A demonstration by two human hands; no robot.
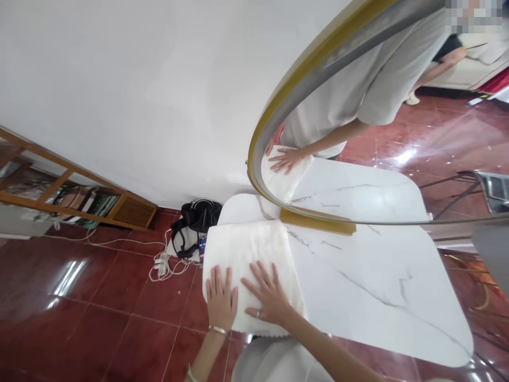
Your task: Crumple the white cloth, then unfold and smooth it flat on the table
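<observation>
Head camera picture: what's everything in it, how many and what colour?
Table: one, white with grey veins, middle
Cloth: one, white, table's left end
Mirror: one, gold-framed, table's far side
Reflections: several, mixed colours, inside mirror
Wall: one, white, behind
Shelf: one, brown, far left
Bag: one, black, left of table
Phone: one, dark screen, left of cloth
Floor: one, red-tiled, below
Plugs and cables: several, white, on floor
Left hand: one, flat on cloth, pale bracelet at wrist
Right hand: one, flat on cloth, silvery ring worn
</observation>
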